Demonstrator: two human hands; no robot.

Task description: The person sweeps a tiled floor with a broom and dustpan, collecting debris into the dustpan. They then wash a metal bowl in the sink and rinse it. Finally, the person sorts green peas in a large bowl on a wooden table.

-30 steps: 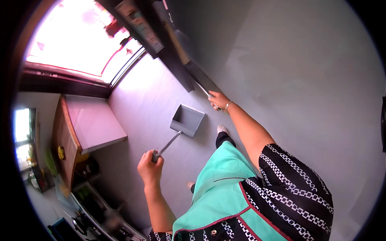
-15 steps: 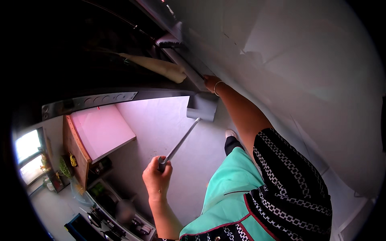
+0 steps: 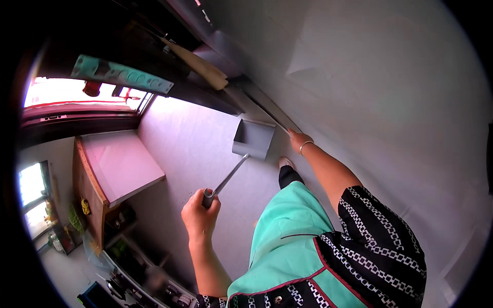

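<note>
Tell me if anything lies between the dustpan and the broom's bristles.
Nothing visible does. The grey dustpan, held by its long handle in the left hand, sits on bare floor beside the broom; the right hand grips the broomstick.

One head-worn fisheye view looks steeply down the person's front at the floor [image 3: 195, 138], tilted, with straight edges bowed. Both hands sit close below; the window [image 3: 77, 95] lies at upper left.
</note>
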